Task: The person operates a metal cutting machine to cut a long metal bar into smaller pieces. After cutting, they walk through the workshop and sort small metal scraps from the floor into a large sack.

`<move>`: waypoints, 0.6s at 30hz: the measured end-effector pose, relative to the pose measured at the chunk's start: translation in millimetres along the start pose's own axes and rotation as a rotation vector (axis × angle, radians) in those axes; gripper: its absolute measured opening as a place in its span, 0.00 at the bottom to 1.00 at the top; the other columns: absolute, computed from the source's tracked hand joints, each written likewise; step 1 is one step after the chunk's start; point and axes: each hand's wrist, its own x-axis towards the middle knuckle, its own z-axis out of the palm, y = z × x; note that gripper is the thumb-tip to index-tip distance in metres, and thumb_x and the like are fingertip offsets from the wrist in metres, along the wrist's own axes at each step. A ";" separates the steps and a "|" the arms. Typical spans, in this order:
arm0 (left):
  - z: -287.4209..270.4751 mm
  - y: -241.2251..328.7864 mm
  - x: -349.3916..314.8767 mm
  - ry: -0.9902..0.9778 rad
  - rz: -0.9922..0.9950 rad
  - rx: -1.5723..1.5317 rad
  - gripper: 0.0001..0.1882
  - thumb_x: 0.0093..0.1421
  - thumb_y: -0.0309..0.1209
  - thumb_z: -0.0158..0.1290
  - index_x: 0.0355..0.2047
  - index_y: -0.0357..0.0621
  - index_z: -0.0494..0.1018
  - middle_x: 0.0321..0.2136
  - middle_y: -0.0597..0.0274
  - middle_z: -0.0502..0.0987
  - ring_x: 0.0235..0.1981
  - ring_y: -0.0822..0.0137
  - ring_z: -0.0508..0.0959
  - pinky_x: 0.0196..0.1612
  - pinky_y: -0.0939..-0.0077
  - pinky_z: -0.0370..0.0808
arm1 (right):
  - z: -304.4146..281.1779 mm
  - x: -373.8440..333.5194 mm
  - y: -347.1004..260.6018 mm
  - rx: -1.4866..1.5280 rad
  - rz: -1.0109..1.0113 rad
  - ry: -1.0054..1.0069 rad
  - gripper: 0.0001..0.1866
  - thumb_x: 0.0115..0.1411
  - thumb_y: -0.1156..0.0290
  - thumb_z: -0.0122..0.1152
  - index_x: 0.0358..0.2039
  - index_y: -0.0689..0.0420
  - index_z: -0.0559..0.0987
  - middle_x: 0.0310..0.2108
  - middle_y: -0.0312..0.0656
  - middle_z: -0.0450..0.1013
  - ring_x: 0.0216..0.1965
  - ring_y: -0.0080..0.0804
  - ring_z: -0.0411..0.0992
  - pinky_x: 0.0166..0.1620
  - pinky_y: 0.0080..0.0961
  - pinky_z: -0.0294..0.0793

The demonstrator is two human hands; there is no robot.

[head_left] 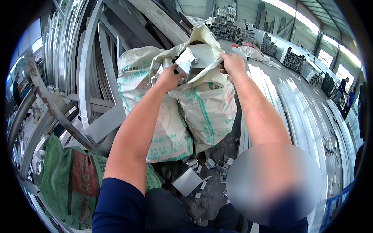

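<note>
A tall white woven sack with green stripes stands in front of me, its mouth open. My left hand is closed on a short silver metal profile piece at the sack's mouth. My right hand grips the far rim of the sack and holds it open. More metal offcuts show inside the sack, partly hidden by the cloth. A second white sack leans against it on the left.
Long curved and straight aluminium profiles lean at the left. Flat profile lengths lie in rows on the right. Small metal scraps litter the floor by my feet. A green and red sack lies lower left. People stand far right.
</note>
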 end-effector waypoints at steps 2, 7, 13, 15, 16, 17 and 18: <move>7.4 4.6 -5.2 0.156 -0.027 0.129 0.31 0.55 0.48 0.58 0.53 0.41 0.70 0.53 0.48 0.71 0.55 0.51 0.69 0.57 0.64 0.66 | -6.6 -0.5 5.1 -0.037 -0.012 -0.035 0.13 0.59 0.66 0.57 0.32 0.66 0.78 0.22 0.40 0.73 0.20 0.25 0.70 0.23 0.25 0.70; 20.7 -6.4 -10.0 0.691 -0.185 0.124 0.33 0.52 0.48 0.59 0.52 0.38 0.69 0.52 0.48 0.69 0.56 0.50 0.65 0.60 0.57 0.59 | -16.3 -3.9 14.7 -0.087 -0.046 -0.090 0.13 0.59 0.67 0.58 0.32 0.67 0.79 0.21 0.39 0.73 0.20 0.24 0.70 0.24 0.24 0.70; 23.2 -95.2 -37.2 0.220 -0.907 -0.964 0.42 0.55 0.60 0.53 0.56 0.37 0.62 0.53 0.52 0.66 0.54 0.50 0.65 0.51 0.51 0.66 | 8.8 2.6 34.6 -0.131 -0.048 -0.134 0.15 0.57 0.64 0.59 0.33 0.66 0.79 0.23 0.39 0.74 0.22 0.27 0.72 0.28 0.27 0.71; 56.6 -98.6 -30.7 0.163 -0.681 -1.450 0.35 0.59 0.61 0.44 0.53 0.42 0.65 0.50 0.55 0.69 0.52 0.53 0.68 0.52 0.52 0.66 | -11.2 14.2 49.5 -0.164 -0.039 -0.159 0.15 0.59 0.63 0.58 0.37 0.63 0.78 0.26 0.38 0.74 0.24 0.25 0.71 0.29 0.25 0.71; 63.9 -104.9 -32.2 0.149 -0.462 -1.758 0.33 0.61 0.61 0.39 0.51 0.45 0.67 0.48 0.57 0.71 0.51 0.55 0.69 0.53 0.52 0.67 | -14.8 14.8 57.7 -0.111 -0.017 -0.193 0.15 0.60 0.62 0.57 0.39 0.62 0.77 0.28 0.37 0.73 0.25 0.25 0.71 0.30 0.23 0.72; 72.6 -96.3 -31.4 0.107 -0.306 -1.971 0.32 0.63 0.61 0.35 0.50 0.48 0.68 0.47 0.59 0.72 0.50 0.56 0.70 0.53 0.52 0.67 | -20.6 15.5 61.9 -0.056 0.008 -0.204 0.16 0.60 0.62 0.56 0.41 0.61 0.77 0.29 0.37 0.73 0.25 0.24 0.71 0.30 0.22 0.72; 82.4 -75.2 -33.1 0.170 -0.308 -2.037 0.29 0.65 0.57 0.35 0.49 0.48 0.69 0.48 0.59 0.73 0.49 0.57 0.72 0.54 0.53 0.67 | -43.5 17.5 70.0 -0.005 0.043 -0.186 0.16 0.61 0.62 0.56 0.43 0.60 0.76 0.31 0.36 0.73 0.26 0.23 0.71 0.31 0.21 0.72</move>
